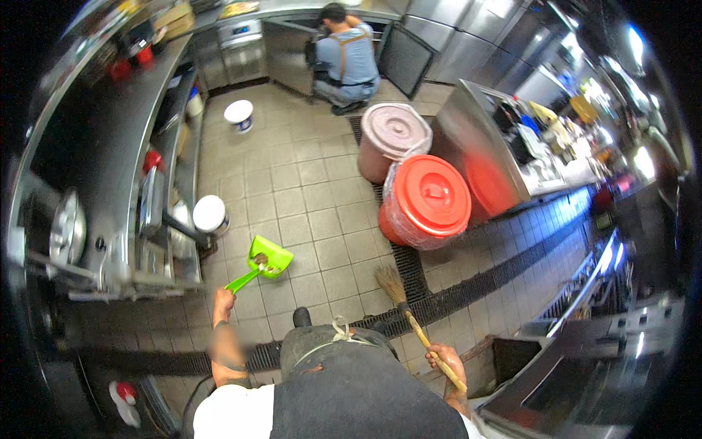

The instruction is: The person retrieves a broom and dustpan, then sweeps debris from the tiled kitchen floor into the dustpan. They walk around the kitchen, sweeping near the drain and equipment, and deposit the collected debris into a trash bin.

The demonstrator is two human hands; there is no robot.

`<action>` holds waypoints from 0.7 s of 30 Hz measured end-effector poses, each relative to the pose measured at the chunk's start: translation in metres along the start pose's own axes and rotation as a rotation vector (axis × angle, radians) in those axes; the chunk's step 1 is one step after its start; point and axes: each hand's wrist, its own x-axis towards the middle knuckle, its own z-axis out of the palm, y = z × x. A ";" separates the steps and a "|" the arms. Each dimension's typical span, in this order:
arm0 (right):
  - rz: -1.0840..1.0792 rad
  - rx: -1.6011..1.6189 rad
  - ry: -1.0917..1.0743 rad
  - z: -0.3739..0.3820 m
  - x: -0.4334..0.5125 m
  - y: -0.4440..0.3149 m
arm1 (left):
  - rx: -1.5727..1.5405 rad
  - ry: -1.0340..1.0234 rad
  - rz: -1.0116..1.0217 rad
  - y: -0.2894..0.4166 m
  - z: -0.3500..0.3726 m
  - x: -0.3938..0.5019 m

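Note:
My left hand (pixel 224 303) grips the handle of a bright green dustpan (pixel 281 258). Some brownish debris (pixel 261 260) lies in the pan, which is held out over the tiled floor. In my right hand (pixel 447 359) is the wooden stick of a short broom (pixel 390 282). Its straw bristles point forward, close to a floor drain grate (pixel 408 269); whether they touch the floor I cannot tell. A dark apron (pixel 351 384) covers my front, and the tip of one dark shoe (pixel 301 317) shows below it.
A lidded red bin (pixel 430 192) and a pinkish lidded bin (pixel 394 131) stand ahead on the right. White buckets (pixel 210 213) sit along the left steel counter (pixel 104 148). Farther off, a person (pixel 348 60) crouches at an opened cabinet (pixel 290 55). A cluttered steel table (pixel 548 137) is at right.

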 end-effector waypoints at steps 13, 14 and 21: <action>-0.297 0.564 0.023 0.026 -0.018 0.130 | 0.421 -0.555 -0.016 0.133 0.081 0.073; -0.301 0.639 0.022 0.023 -0.018 0.138 | 0.494 -0.615 -0.003 0.149 0.093 0.074; -0.447 0.848 0.148 -0.030 -0.023 0.175 | 0.928 -1.021 0.762 0.206 0.234 -0.001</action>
